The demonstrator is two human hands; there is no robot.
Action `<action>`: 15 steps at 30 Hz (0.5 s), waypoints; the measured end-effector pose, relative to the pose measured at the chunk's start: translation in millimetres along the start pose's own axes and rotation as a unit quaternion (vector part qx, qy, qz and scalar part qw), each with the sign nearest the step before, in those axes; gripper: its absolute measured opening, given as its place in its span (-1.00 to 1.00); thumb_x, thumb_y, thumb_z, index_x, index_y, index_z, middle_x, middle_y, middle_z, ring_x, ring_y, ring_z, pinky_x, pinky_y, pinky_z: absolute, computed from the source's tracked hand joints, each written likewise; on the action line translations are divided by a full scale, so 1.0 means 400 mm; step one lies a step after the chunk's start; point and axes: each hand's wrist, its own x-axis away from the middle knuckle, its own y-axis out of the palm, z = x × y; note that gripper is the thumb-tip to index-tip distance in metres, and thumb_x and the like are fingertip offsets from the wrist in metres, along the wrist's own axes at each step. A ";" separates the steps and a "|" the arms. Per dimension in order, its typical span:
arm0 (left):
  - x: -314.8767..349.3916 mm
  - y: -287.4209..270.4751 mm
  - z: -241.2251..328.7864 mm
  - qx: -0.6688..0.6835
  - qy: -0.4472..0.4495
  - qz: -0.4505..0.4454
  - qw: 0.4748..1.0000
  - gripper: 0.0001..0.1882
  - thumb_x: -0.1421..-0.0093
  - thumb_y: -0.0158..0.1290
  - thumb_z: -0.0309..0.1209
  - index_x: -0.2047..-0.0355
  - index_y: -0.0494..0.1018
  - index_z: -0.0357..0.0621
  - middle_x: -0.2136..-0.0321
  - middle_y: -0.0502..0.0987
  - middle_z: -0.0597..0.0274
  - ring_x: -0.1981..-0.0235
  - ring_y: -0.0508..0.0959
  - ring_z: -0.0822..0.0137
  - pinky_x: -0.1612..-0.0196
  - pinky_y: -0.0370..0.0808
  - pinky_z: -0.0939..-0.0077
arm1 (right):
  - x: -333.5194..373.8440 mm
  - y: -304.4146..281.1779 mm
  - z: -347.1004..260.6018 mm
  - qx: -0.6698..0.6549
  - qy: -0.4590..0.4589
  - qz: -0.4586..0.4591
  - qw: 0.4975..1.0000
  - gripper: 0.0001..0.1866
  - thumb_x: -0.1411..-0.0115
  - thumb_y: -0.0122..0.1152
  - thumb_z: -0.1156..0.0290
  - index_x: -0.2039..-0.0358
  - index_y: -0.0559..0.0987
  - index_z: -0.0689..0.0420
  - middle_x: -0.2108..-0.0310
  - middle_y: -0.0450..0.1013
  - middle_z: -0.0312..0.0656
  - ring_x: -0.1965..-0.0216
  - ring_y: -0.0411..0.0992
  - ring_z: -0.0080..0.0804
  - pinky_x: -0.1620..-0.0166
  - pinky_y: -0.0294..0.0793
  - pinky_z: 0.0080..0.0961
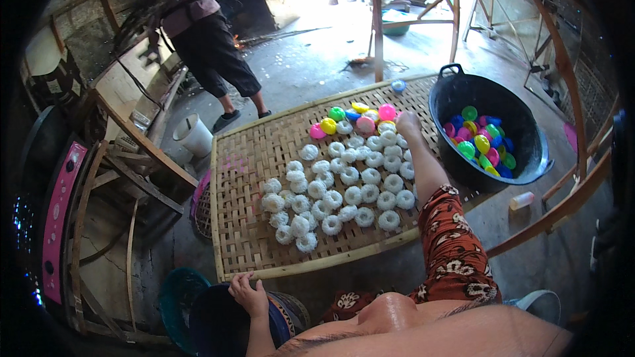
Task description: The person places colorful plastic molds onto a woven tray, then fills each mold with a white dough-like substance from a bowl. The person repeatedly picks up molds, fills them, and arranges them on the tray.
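On the woven bamboo tray [251,158] beside the black tub [463,102] of coloured cups, rows of white noodle rings [350,193] lie, the right hand [408,123] closed over a ring's mould, best lifted straight, the left hand [248,293] resting open on a basin.

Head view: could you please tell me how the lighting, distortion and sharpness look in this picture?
Head view: strong fisheye, so the woven tray's straight edges bow and the rim goes black; daylight blows out the doorway at the top, while the left side sits in deep shadow; the white rings are bright but readable; the right hand and left hand look fairly sharp; the black tub shows a mild sheen.
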 end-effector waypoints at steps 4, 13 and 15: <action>0.000 0.001 0.000 0.004 -0.003 -0.001 1.000 -0.68 0.13 0.22 -0.52 0.30 0.46 -0.06 0.16 0.30 0.18 0.04 0.25 0.08 -0.06 0.24 0.21 | -0.059 0.078 0.013 0.011 0.075 -0.064 0.995 -0.61 -0.02 0.17 0.11 0.24 0.57 0.12 0.14 0.47 -0.06 0.09 0.44 -0.18 0.07 0.44 -0.29; -0.005 0.002 -0.003 -0.005 0.009 -0.008 1.000 -0.68 0.13 0.22 -0.52 0.31 0.46 -0.07 0.16 0.31 0.19 0.04 0.25 0.08 -0.05 0.25 0.20 | -0.074 0.054 0.006 -0.194 -0.069 -0.197 0.959 -0.58 0.26 0.35 0.23 0.35 0.56 0.18 0.47 0.51 -0.13 0.48 0.48 -0.39 0.43 0.46 -0.44; -0.003 0.002 -0.002 -0.002 0.000 -0.011 1.000 -0.68 0.14 0.23 -0.52 0.31 0.46 -0.07 0.17 0.31 0.19 0.04 0.25 0.08 -0.05 0.25 0.20 | -0.053 0.041 0.002 -0.260 -0.079 -0.144 0.952 -0.61 0.28 0.37 0.21 0.44 0.55 0.18 0.53 0.48 -0.18 0.52 0.46 -0.41 0.47 0.44 -0.45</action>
